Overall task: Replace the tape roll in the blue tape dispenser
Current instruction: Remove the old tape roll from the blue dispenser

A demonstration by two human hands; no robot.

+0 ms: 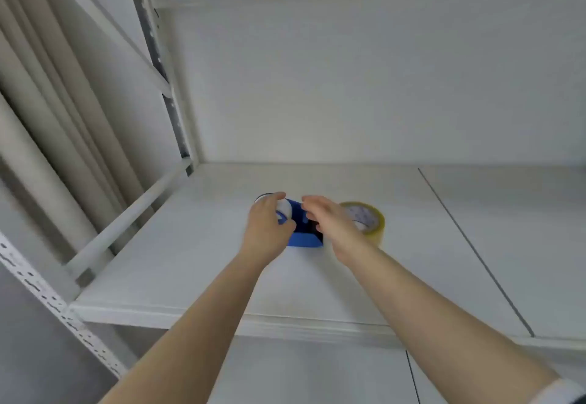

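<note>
The blue tape dispenser [303, 232] sits near the middle of a white shelf board [196, 264], well back from the board's front edge and well clear of the rear wall [348, 86], with bare board open on all sides of it. The left hand [269, 226] is curled around a white roll [283, 208] at the dispenser's left end, thumb over the top and fingers wrapped on the near side; whether that roll is seated in the dispenser or lifted free of it cannot be told. The right hand [333, 222] hangs partly open over the dispenser's right end, fingers loosely bent, and it is blurred, so contact with the blue body is uncertain. Just beside the right hand, on its far side, a yellowish roll of clear packing tape [369, 218] lies flat on the board, partly hidden by the wrist. Its core carries dark printed marks too blurred to read. A thin seam [475, 251] runs across the board to the right. A slanted shelf brace [126, 222] and a perforated upright [47, 295] close off the left side.
</note>
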